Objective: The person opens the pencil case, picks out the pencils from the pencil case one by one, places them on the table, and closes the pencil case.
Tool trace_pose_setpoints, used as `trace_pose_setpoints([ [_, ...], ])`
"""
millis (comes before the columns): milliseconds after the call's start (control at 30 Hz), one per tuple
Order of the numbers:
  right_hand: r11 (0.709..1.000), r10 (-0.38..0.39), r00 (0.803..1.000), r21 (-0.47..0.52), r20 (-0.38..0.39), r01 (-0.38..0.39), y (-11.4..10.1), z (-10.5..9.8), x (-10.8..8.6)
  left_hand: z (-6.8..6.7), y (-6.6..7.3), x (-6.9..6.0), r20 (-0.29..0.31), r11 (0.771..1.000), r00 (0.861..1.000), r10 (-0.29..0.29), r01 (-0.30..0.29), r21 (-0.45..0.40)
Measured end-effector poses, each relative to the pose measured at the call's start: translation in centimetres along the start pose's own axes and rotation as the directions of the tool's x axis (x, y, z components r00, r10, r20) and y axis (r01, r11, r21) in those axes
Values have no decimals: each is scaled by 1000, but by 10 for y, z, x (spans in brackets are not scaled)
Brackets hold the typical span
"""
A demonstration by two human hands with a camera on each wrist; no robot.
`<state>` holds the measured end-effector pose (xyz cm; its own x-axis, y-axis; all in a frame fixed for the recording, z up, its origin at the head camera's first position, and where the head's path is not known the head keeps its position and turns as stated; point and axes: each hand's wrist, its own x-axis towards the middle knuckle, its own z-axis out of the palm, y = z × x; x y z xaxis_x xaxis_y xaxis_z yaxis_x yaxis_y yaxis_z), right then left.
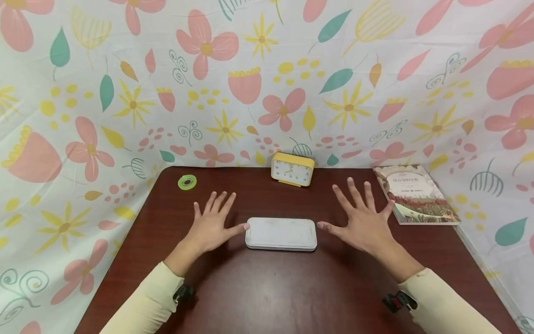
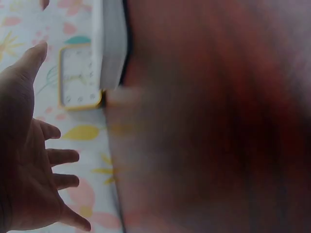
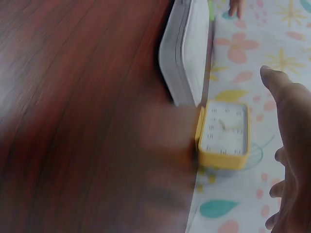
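Observation:
A white flat case with rounded corners (image 1: 281, 234) lies on the dark wooden table, between the two hands. To its left, the left hand (image 1: 211, 226) is spread wide, its thumb tip at the case's left end; whether it touches cannot be told. On the other side the right hand (image 1: 364, 224) has its fingers spread too, thumb pointing at the case with a small gap between. Both palms hold nothing. The left wrist view shows the left hand (image 2: 29, 160) beside the case (image 2: 112, 43), and the right wrist view has the right hand (image 3: 295, 145) near the case (image 3: 187, 53).
A yellow alarm clock (image 1: 293, 170) stands at the table's back edge. A green roll of tape (image 1: 187, 182) lies at the back left. At the right edge is a book with a floral cover (image 1: 417, 195). Flower-patterned cloth (image 1: 258, 130) hangs behind and around the table (image 1: 267, 292).

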<state>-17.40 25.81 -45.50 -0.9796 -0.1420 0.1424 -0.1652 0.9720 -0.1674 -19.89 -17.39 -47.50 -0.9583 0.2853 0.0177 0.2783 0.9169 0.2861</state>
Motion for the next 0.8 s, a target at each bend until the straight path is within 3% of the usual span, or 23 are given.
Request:
trace_pose_setpoints([
  [267,996,-83,995,26,46,82,-44,16,16,29,17,-5,84,996,993,85,-86,11],
  [467,987,-164,982,11,91,163,-76,33,20,44,24,-4,87,990,987,138,-139,5],
  [633,965,-256,957,-24,140,261,-93,51,20,49,26,-4,74,984,982,171,-174,33],
  [800,926,-367,915,-24,167,376,-102,63,16,51,28,-3,56,979,979,197,-199,49],
])
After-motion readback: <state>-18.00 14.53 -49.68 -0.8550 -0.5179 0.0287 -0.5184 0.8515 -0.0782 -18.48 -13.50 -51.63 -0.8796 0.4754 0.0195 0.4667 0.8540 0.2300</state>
